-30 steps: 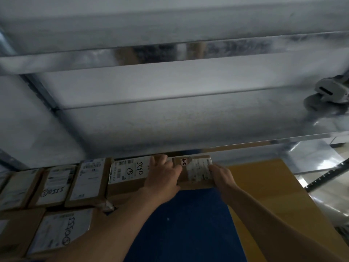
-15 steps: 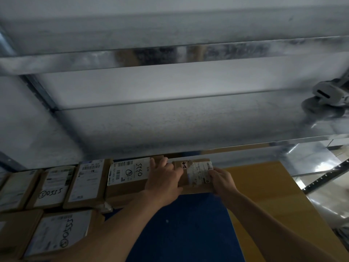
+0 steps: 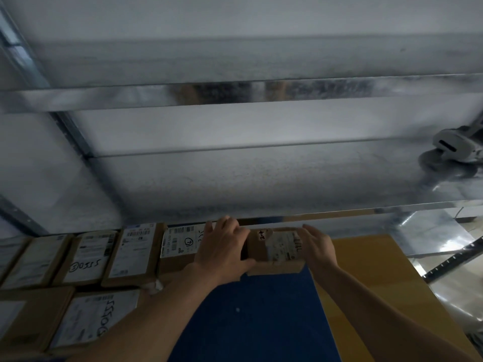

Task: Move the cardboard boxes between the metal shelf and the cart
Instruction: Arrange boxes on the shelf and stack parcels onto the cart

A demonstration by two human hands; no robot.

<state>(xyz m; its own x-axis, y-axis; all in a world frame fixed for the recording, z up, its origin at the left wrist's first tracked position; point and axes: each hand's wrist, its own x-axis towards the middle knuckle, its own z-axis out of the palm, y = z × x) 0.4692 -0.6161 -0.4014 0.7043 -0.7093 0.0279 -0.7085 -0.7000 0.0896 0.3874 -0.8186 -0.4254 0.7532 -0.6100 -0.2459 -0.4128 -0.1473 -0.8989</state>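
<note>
Since a second ago the small box (image 3: 277, 248) has slid a little nearer the camera, out from under the lip of the metal shelf (image 3: 261, 178). The right hand (image 3: 318, 244) has shifted from the box's near corner up onto its right end. The left hand (image 3: 224, 248) clamps the box's left end, fingers curled over the top and thumb lying along the near edge. The right hand's fingers curl over the right end and cover part of the white label. Both hands hold the box between them, its near edge on or just above the blue surface (image 3: 256, 314) (I cannot tell which). A scrap on the box reads "2-4"; the rest of the label is too blurred to read.

Just left, partly under the left hand, lies a neighbouring box (image 3: 180, 241) with a barcode label, and a row of labelled boxes (image 3: 88, 257) runs off leftward from it. A second row (image 3: 96, 317) lies nearer the camera, with handwritten numbers on its labels. To the right a tan board (image 3: 379, 270) lies beside the blue surface.

The shelf's underside fills the upper picture; its lip hangs close over the fingers and hides whatever is behind the boxes. A white device (image 3: 449, 146) sits at the right edge, cut off by the frame. The left forearm covers part of the near row.
</note>
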